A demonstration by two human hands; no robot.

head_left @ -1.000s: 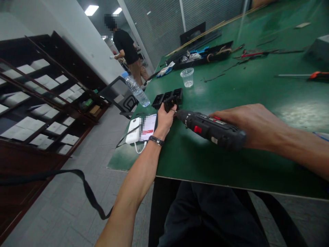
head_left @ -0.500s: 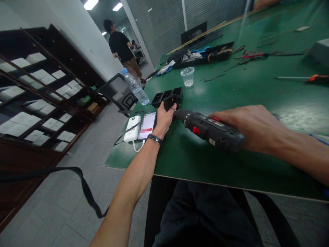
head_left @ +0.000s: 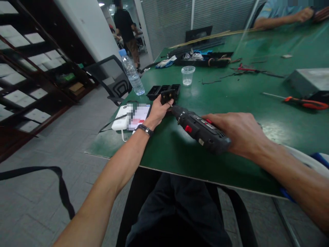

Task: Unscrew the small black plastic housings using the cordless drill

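My left hand [head_left: 159,109] is closed on a small black plastic part [head_left: 167,97] with brass-coloured spots on its face. In my right hand [head_left: 239,132] is a black electric screwdriver [head_left: 199,128] with red switches, pointing left. Its tip meets the near side of the black part, close to my left fingers; the exact contact is too small to make out. Just behind the held part sits a black compartment tray [head_left: 154,92]. A clear plastic cup [head_left: 187,76] stands beyond it.
A water bottle [head_left: 132,73], a white power bank [head_left: 122,118] and a phone [head_left: 138,116] lie or stand left on the green table [head_left: 185,154]. Rightward are an orange-handled screwdriver [head_left: 305,103] and a grey metal box [head_left: 311,80]. A long black tool tray [head_left: 200,61] is behind. People are in the background.
The view has turned rightward, showing more of the metal box and a seated person's arms at the far right. Both hands keep their hold, the tool tip still at the black part.
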